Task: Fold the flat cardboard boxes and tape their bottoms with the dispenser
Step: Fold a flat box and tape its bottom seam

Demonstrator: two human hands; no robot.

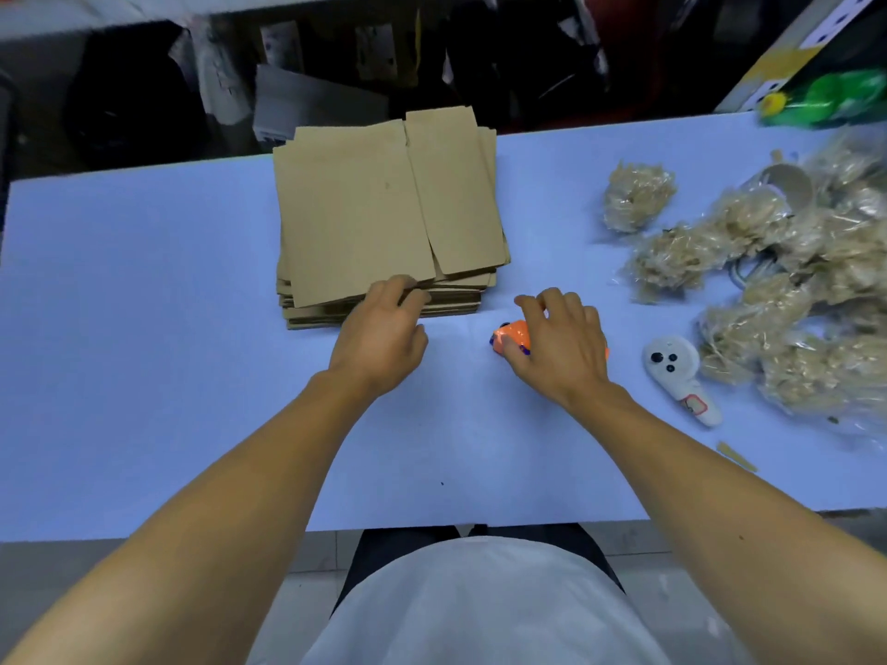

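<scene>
A stack of flat brown cardboard boxes lies at the middle of the pale blue table. My left hand is at the stack's near edge, and its fingers pinch the front edge of the top sheets. To the right, my right hand rests over an orange tape dispenser on the table, fingers curled round it. Most of the dispenser is hidden under the hand.
Several clear bags of straw-like filler are heaped on the right side of the table. A white handheld controller lies beside them. A green bottle lies at the far right corner. Dark clutter stands behind the table.
</scene>
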